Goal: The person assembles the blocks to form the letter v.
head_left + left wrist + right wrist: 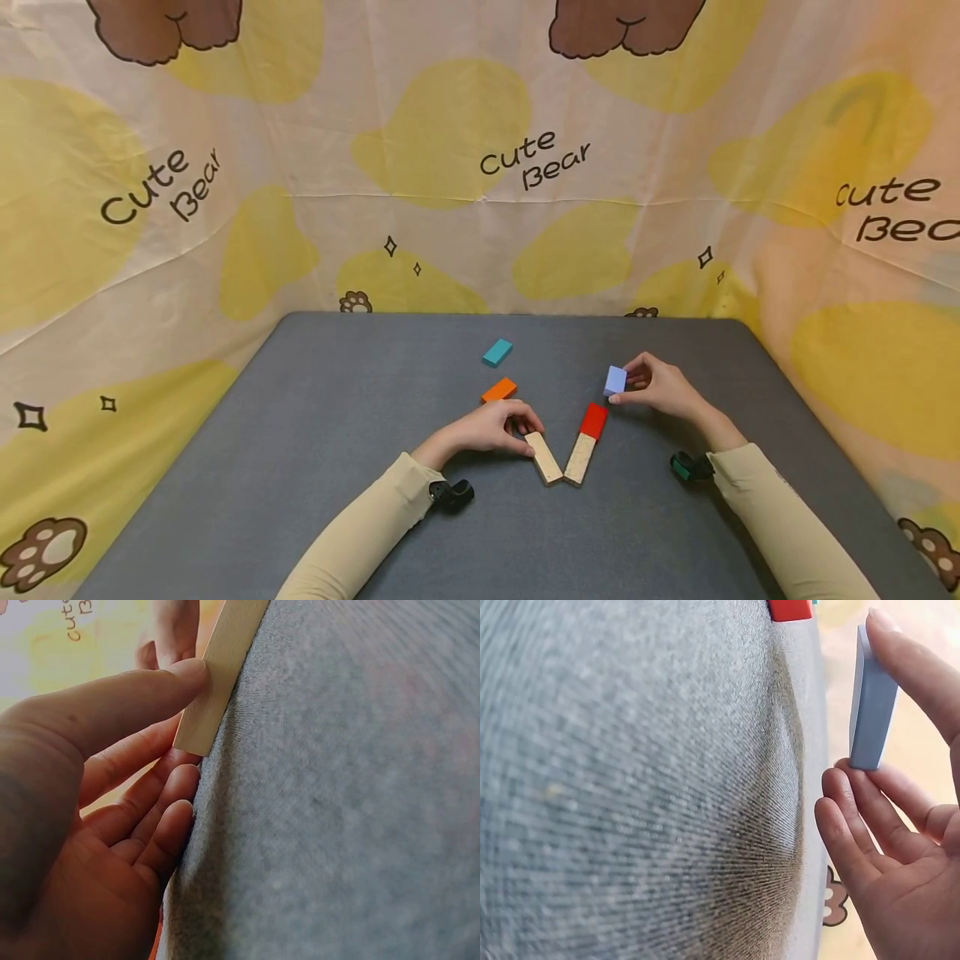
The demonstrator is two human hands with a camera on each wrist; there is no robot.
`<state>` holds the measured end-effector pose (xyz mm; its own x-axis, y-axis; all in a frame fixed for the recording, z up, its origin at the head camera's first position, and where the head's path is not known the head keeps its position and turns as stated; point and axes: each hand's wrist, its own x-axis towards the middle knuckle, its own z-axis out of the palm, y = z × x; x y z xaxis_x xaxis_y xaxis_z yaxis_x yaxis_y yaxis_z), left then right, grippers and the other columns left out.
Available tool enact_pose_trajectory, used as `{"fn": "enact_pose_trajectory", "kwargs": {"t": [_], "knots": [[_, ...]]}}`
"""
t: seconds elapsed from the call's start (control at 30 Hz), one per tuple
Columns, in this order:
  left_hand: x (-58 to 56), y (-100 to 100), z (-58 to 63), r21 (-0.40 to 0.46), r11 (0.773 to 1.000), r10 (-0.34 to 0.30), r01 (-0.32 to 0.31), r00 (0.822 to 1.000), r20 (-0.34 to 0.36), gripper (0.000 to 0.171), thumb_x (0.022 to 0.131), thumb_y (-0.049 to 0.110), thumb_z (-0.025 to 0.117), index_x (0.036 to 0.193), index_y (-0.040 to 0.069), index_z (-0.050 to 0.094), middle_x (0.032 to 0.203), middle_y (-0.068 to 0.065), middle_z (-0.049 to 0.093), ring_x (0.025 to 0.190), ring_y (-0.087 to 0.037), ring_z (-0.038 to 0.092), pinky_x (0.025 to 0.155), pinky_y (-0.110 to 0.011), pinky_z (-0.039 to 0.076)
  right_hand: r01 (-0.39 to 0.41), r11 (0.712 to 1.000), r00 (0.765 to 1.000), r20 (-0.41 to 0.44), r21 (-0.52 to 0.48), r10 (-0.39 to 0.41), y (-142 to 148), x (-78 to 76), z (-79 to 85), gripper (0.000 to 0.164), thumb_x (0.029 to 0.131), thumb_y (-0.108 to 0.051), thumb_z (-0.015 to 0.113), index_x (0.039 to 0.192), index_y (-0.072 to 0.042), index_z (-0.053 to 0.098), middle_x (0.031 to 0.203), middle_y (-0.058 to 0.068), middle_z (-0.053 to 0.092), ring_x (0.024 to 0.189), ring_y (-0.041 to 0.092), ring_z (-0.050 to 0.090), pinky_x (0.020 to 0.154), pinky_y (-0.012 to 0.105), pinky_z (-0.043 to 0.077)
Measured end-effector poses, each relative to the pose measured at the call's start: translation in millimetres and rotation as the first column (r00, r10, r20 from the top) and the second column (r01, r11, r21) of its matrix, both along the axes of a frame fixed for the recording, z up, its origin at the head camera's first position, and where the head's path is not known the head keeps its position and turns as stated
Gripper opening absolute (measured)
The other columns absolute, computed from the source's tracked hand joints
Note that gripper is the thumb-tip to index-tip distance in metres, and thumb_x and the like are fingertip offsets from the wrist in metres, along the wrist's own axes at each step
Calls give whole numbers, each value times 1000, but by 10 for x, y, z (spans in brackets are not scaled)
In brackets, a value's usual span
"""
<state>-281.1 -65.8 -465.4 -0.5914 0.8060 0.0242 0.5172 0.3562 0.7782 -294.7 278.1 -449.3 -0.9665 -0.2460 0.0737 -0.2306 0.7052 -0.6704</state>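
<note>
My left hand (491,427) pinches the far end of a plain wooden block (545,460) lying on the table. In the left wrist view, the thumb presses one face of that wooden block (215,690), with fingertips at its other side. Between thumb and fingers, my right hand (666,390) holds a light blue block (615,381); the right wrist view shows this blue block (874,712) raised off the surface. A second plain wooden block (579,461) forms a V with the first, their near ends meeting. A red block (593,422) continues from its far end.
Beyond the left hand lies an orange block (499,389), partly behind it. Farther back is a teal block (497,352). Everything lies on a grey cloth-covered table (360,375). A patterned curtain (450,125) stands behind and along the sides.
</note>
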Motion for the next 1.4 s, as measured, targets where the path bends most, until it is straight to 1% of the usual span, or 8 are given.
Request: {"fn": "enact_pose_trajectory", "kwargs": {"t": [0.3, 0.5, 0.7, 0.9, 1.1, 1.4], "knots": [[-4, 4, -6, 2, 1000, 7, -7, 1000, 3, 31, 79, 24, 78, 108, 20, 67, 103, 8, 64, 90, -9, 56, 73, -20, 48, -2, 1000, 1000, -7, 16, 3, -36, 0, -25, 62, 72, -41, 82, 112, -4, 54, 110, 16, 63, 97, 27, 62, 84, 43, 53], [-13, 6, -11, 8, 1000, 5, -5, 1000, 7, 30, 80, 24, 78, 108, 20, 67, 103, 7, 64, 91, -10, 57, 74, -20, 48, 7, 999, 1000, 2, 35, -7, -44, 2, -51, 62, 71, -44, 81, 111, -4, 55, 109, 15, 63, 97, 25, 62, 83, 42, 53], [-21, 4, -4, 9, 1000, 5, -5, 1000, 7, 30, 80, 24, 77, 108, 20, 67, 103, 7, 64, 90, -9, 57, 74, -20, 49, 2, 1000, 1000, 6, 18, -2, -55, -3, -63, 62, 72, -43, 81, 112, -3, 54, 110, 16, 62, 97, 26, 61, 84, 43, 53], [-20, 1, -8, 12, 1000, 6, -6, 1000, 8, 30, 80, 24, 77, 107, 20, 67, 103, 7, 64, 90, -9, 56, 74, -21, 49, 6, 1000, 1000, 16, 23, -7, -82, -1, -56, 63, 73, -44, 80, 112, -3, 53, 110, 16, 63, 99, 28, 62, 86, 44, 52], [-16, -3, 1, 10, 1000, 3, -3, 1000, 0, 30, 80, 24, 78, 108, 20, 67, 103, 8, 63, 89, -7, 56, 73, -20, 48, 7, 1000, 1000, 7, 9, -7, -124, 14, -46, 62, 72, -43, 80, 111, -3, 53, 109, 16, 64, 98, 27, 62, 86, 44, 52], [-10, -7, -3, 1, 1000, -1, 1, 1000, -12, 31, 80, 25, 77, 109, 19, 67, 103, 7, 63, 89, -8, 56, 73, -20, 49, 25, 999, 1000, 6, 30, -25, -160, 28, -69, 64, 72, -45, 80, 111, -3, 54, 107, 16, 65, 96, 27, 62, 85, 44, 52]]}}
